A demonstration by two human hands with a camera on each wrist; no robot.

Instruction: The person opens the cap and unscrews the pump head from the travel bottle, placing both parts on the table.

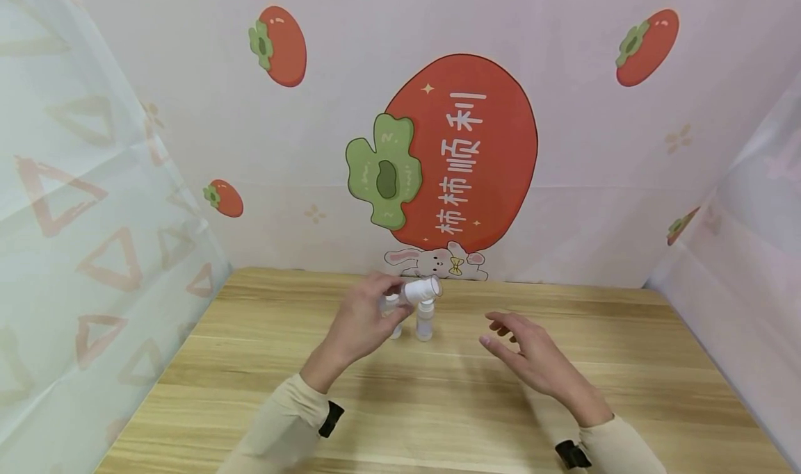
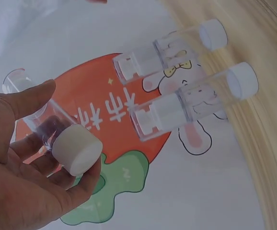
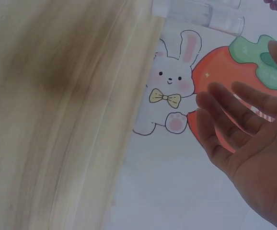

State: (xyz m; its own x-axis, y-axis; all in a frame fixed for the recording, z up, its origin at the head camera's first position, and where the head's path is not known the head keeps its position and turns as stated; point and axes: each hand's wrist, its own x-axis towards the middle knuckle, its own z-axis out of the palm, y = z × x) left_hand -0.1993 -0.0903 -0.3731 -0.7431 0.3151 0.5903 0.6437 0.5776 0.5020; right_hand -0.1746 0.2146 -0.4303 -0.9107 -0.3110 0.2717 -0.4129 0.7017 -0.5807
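Observation:
My left hand (image 1: pixel 359 324) grips a small clear pump bottle (image 1: pixel 421 290) between thumb and fingers, above the table. The bottle lies tilted, its clear cap pointing right in the head view; its white base (image 2: pixel 77 149) faces the camera in the left wrist view. Two similar bottles stand upright on the wood, one bottle (image 1: pixel 425 324) just below the held one, the other (image 1: pixel 396 331) partly hidden by the left fingers. Over the table to the right hovers my right hand (image 1: pixel 532 356), its fingers loosely bent and holding nothing.
The wooden tabletop (image 1: pixel 594 349) ends at a back cloth (image 1: pixel 588 224) printed with persimmons and a rabbit. Cloth walls (image 1: pixel 94 272) also rise on the left and right. Both wrists carry a black strap (image 1: pixel 330 418).

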